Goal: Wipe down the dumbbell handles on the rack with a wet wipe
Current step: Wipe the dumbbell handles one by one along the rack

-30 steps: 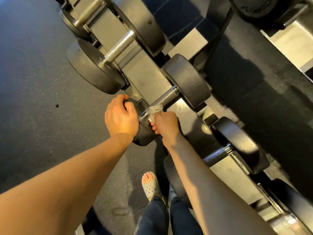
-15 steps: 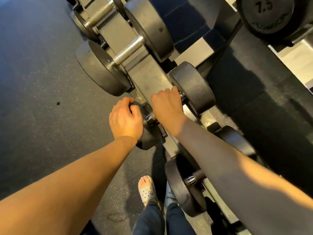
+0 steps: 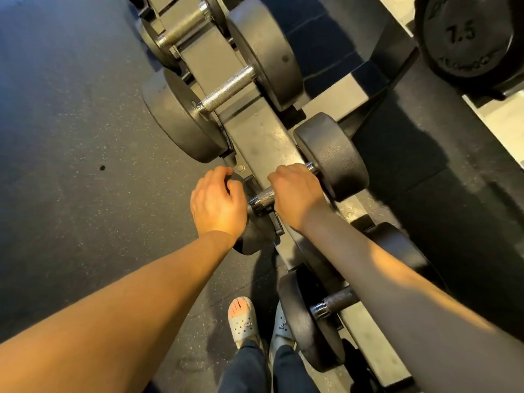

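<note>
A black dumbbell lies across the grey rack (image 3: pixel 256 137) in the middle of the head view. My right hand (image 3: pixel 295 194) grips its knurled steel handle (image 3: pixel 263 197) at the end by the far head (image 3: pixel 331 157). No wet wipe shows; my right palm hides whatever is under it. My left hand (image 3: pixel 217 207) holds the near head (image 3: pixel 255 238) with its fingers curled over the top edge. A short stretch of bare handle shows between my hands.
A bigger dumbbell with a bright handle (image 3: pixel 226 90) sits just beyond, and another (image 3: pixel 184 25) behind it. A smaller one (image 3: pixel 333 303) lies under my right forearm. A head marked 7.5 (image 3: pixel 465 38) is at the top right. My sandalled feet (image 3: pixel 243 321) stand on the dark rubber floor (image 3: pixel 71 137).
My right hand slid along the handle from the near end to the far head, and the white wipe seen a second ago is now covered. My left hand stayed on the near head.
</note>
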`<action>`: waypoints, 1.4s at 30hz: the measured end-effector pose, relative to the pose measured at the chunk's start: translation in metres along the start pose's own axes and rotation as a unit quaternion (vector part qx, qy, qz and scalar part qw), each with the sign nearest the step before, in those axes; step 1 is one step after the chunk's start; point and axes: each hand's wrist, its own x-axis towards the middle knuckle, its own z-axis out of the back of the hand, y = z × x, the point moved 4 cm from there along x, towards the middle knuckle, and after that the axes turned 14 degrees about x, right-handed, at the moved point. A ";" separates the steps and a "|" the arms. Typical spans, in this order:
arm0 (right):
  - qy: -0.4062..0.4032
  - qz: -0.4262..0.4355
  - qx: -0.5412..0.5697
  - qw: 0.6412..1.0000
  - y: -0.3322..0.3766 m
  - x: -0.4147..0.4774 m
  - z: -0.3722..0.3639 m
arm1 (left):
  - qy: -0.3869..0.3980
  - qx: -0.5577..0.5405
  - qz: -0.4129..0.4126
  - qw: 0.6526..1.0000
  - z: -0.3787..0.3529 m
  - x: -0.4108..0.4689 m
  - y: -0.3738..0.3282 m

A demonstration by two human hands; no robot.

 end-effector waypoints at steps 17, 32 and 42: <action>-0.172 -0.030 0.116 0.978 0.013 -0.028 -0.029 | 0.000 0.016 -0.004 1.000 -0.001 0.001 0.001; -0.299 -0.352 0.710 0.532 0.012 -0.041 -0.058 | 0.004 0.013 -0.011 1.000 0.000 -0.001 0.000; -0.389 -0.384 0.752 0.367 -0.001 -0.036 -0.063 | 0.003 0.011 -0.009 1.000 0.000 0.000 0.000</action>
